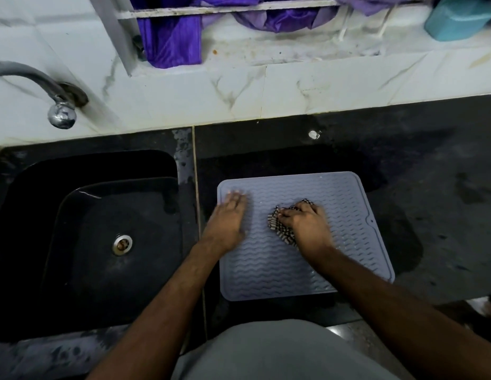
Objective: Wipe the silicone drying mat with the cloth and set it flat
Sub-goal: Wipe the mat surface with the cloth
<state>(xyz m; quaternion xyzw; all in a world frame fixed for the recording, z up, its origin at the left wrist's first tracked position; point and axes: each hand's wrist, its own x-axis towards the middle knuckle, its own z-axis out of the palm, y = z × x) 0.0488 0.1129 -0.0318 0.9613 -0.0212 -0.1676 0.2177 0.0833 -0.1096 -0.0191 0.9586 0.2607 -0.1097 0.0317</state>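
A pale lavender silicone drying mat (269,267) with wavy ridges lies flat on the black counter, right of the sink. My left hand (229,219) rests palm down on the mat's left edge, fingers spread and empty. Near the mat's middle, my right hand (304,223) presses down on a bunched black-and-white checked cloth (280,229), which sticks out under the fingers on the left side.
A black sink (107,229) with a metal drain sits left of the mat, under a chrome tap (60,111). The black counter (431,187) stretches right, with damp patches. Purple fabric (170,37) and a teal container (455,20) sit on the window ledge behind.
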